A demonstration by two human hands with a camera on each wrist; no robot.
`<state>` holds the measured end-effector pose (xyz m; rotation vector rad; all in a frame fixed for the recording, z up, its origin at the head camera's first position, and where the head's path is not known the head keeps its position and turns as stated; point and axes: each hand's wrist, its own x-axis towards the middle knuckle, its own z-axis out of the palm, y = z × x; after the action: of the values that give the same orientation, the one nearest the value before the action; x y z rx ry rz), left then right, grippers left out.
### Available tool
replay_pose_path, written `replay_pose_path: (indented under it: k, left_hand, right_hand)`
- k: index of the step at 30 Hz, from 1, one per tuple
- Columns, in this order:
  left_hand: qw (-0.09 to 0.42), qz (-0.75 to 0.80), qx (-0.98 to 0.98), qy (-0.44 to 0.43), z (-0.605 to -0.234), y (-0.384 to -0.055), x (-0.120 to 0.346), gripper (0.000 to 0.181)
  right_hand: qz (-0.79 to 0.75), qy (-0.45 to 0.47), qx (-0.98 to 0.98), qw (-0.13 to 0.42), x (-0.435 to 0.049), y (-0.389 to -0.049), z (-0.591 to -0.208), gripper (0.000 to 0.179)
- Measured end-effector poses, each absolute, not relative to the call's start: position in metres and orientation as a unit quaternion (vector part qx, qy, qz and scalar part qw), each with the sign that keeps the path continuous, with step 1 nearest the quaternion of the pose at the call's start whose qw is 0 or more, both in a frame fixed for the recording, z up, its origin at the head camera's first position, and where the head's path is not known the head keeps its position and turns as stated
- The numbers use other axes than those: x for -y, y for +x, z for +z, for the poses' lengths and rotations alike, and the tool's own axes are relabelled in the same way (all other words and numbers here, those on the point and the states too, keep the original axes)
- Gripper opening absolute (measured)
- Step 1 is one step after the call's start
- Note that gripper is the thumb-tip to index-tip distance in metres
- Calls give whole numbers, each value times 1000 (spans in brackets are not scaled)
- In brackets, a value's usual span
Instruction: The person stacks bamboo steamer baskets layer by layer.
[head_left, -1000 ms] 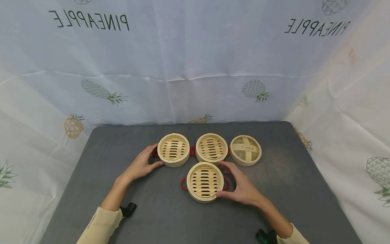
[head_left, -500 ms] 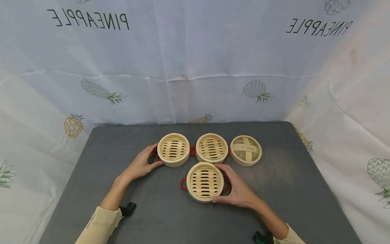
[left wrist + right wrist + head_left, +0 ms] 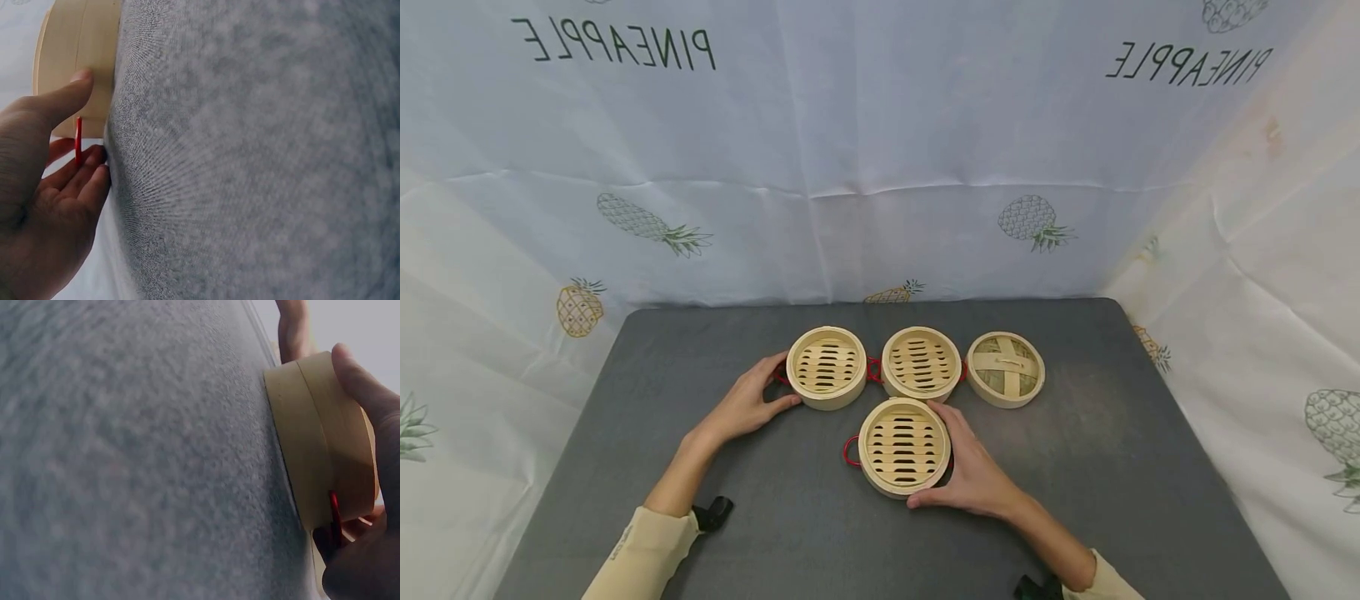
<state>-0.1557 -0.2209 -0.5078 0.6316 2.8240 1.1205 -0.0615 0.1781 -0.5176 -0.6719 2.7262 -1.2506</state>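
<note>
In the head view, my left hand (image 3: 751,404) holds the side of the left bamboo steamer basket (image 3: 827,367). In the left wrist view, its thumb presses the wooden wall, and its fingers curl near the red handle (image 3: 79,142). My right hand (image 3: 973,473) spans the right side of the nearest bamboo steamer basket (image 3: 904,450), thumb at its front and fingers toward the back. From the right wrist, the thumb lies against the basket wall (image 3: 319,437), with the red handle (image 3: 335,515) close to the palm. Both baskets have slatted bottoms and rest on the table.
A third slatted steamer basket (image 3: 921,363) stands behind the nearest one, beside the left basket. To its right lies a woven bamboo lid (image 3: 1006,370) with crossed strips. The dark grey table (image 3: 805,533) ends at a pineapple-print curtain (image 3: 850,242).
My right hand has moved left and closed in around the nearest basket, its thumb sliding along the front. The left hand stays on the left basket. The baskets have not visibly moved.
</note>
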Motion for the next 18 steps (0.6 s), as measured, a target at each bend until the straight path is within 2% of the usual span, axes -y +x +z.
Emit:
replay_pose_path:
  k: [4, 12, 18]
  left_hand:
    - [25, 358, -911, 201, -508, -156, 222, 79]
    - [27, 356, -912, 202, -510, -159, 222, 81]
    - [-4, 376, -897, 230, -531, -166, 232, 82]
  right_hand:
    - [-408, -206, -889, 38, -173, -61, -519, 142]
    - [-415, -198, -888, 27, -171, -63, -518, 135]
    - [-412, -201, -888, 27, -170, -63, -518, 133]
